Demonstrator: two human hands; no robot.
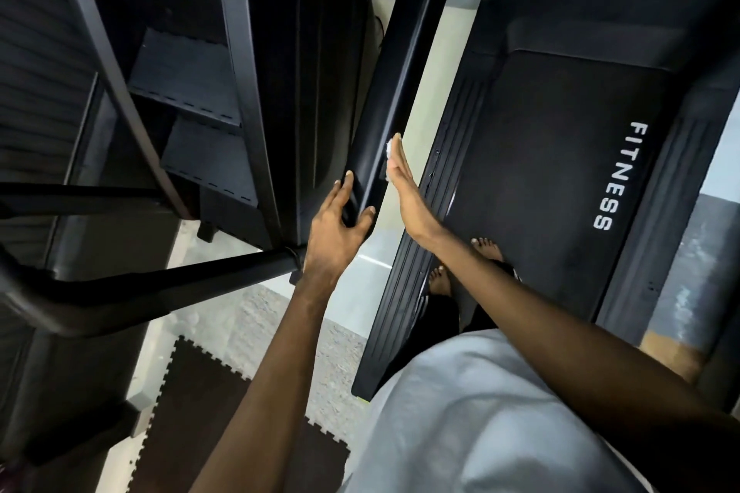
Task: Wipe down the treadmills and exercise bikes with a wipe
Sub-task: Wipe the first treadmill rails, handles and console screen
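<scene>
I stand barefoot on a black treadmill whose belt (556, 172) reads FITNESS. Its left handrail (394, 80) runs from the top middle down toward me. My left hand (338, 228) grips the near end of that rail, fingers curled over it. My right hand (406, 188) lies flat against the rail's inner side, fingers straight. A small white wipe (388, 148) shows between my fingers and the rail, mostly hidden by the hand.
A black stair-climber machine (192, 92) with its steps stands close on the left, its rails (160, 284) crossing the lower left. Dark puzzle floor mats (200, 412) lie below. The treadmill's ribbed side strips (436, 212) flank the belt. My feet (484, 248) are on the deck.
</scene>
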